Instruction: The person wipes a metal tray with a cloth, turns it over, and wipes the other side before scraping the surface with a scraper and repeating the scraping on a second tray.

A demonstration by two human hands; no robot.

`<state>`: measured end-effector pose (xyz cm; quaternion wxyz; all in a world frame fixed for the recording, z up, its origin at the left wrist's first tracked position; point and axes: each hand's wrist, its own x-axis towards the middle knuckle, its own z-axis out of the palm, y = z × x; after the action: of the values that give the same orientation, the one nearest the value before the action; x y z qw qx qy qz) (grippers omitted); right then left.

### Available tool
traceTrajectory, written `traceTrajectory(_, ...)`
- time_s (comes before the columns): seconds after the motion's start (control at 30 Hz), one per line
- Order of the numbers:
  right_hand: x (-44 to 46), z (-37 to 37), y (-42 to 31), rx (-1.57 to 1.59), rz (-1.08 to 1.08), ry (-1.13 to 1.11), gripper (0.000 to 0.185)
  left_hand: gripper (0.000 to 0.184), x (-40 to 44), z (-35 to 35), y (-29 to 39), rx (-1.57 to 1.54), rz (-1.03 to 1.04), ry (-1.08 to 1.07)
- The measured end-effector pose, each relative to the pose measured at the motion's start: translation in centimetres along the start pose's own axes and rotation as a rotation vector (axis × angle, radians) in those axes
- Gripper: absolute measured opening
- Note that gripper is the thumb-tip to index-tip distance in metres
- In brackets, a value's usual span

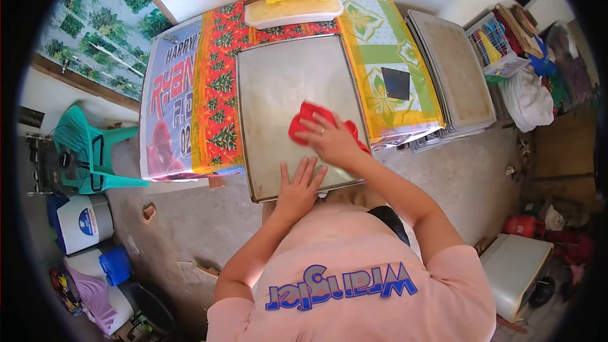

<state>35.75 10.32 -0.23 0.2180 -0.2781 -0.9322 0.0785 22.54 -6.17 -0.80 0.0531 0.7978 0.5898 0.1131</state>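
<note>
Red cloth (308,111) under the right fingers (315,128), atop the tray (291,76).

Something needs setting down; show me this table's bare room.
Free: the metal tray beyond the red cloth; red cover left of it; green cover beyond the dark square. Crowded: the tray's near part, under left hand and right hand; far edge, under white container.

Home workroom: tablecloth (221,113), stacked trays (457,69)
</note>
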Motion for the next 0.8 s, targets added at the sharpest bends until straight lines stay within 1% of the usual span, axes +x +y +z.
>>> traceTrajectory(0.07, 2.0, 1.2, 5.1, -0.092, 0.095, 0.001, 0.042, 0.062, -0.2, 1.3, -0.3, 0.136, 0.002, 0.057)
traceTrajectory(0.13, 3.7, 0.2, 10.4, -0.137, 0.367, 0.068, 0.04, 0.064, -0.5, 1.5, -0.1, 0.113, -0.01, 0.08)
traceTrajectory(0.2, 4.4, -1.5, 14.7, -0.435, 0.562, -0.042, 0.037, 0.065, -0.4, 1.1, -0.4, 0.128, 0.005, 0.089)
traceTrajectory(0.27, 4.9, -4.8, 17.0, -0.413, 0.756, -0.081, 0.037, 0.065, -0.5, 0.6, -0.4, 0.159, 0.031, 0.074)
traceTrajectory(0.37, 4.6, -8.8, 19.3, -0.217, 0.73, 0.283, 0.035, 0.06, -1.0, -2.9, -0.9, 0.164, 0.078, 0.063)
traceTrajectory(0.47, 4.4, -12.3, 19.4, 0.006, 0.649, 0.511, 0.033, 0.054, -0.6, -8.9, -1.4, 0.177, 0.129, 0.158)
traceTrajectory(0.5, 4.5, -13.4, 18.6, 0.039, 0.689, 0.524, 0.032, 0.048, -0.2, -11.1, -1.8, 0.207, 0.145, 0.228)
traceTrajectory(0.57, 4.6, -14.0, 18.4, 0.231, 0.668, 0.598, 0.033, 0.051, 0.5, -15.3, -3.1, 0.246, 0.154, 0.342)
traceTrajectory(0.7, 5.7, -14.5, 16.6, 0.583, 0.601, 0.672, 0.035, 0.058, 2.3, -23.9, -6.8, 0.22, 0.058, 0.614)
traceTrajectory(0.77, 6.3, -13.7, 16.3, 0.709, 0.549, 0.695, 0.035, 0.041, 1.8, -26.8, -7.6, -0.021, -0.384, 0.66)
traceTrajectory(0.8, 6.7, -13.4, 16.1, 0.773, 0.52, 0.705, 0.036, 0.035, 1.8, -28.2, -8.3, -0.103, -0.401, 0.78)
